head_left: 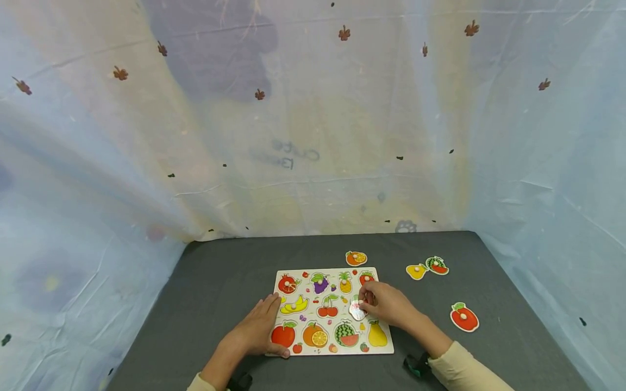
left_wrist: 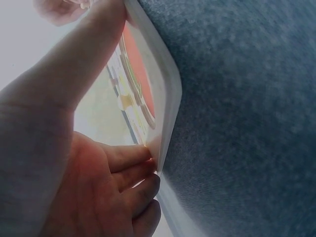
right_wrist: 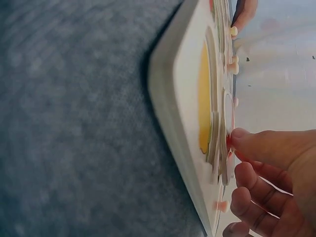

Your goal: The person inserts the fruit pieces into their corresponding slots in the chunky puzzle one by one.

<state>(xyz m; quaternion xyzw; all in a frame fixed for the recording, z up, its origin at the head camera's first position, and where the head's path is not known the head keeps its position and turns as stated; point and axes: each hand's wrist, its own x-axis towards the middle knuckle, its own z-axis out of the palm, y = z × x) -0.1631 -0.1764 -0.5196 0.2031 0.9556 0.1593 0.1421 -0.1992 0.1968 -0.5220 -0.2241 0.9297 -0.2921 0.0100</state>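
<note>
A white fruit puzzle board lies flat on the dark table. My left hand rests along its left edge, fingers extended on that side and thumb at the near corner; the left wrist view shows fingertips against the edge. With thumb and fingertips, my right hand pinches the knob of a pale, glare-washed puzzle piece over the board's right side. In the right wrist view, this piece sits close over the board, next to the yellow pear picture. Cherries and bananas are to its left.
Loose knobbed pieces lie around the board: an orange behind it, a pear and a watermelon at the back right, a red apple at the right. A patterned curtain encloses the table.
</note>
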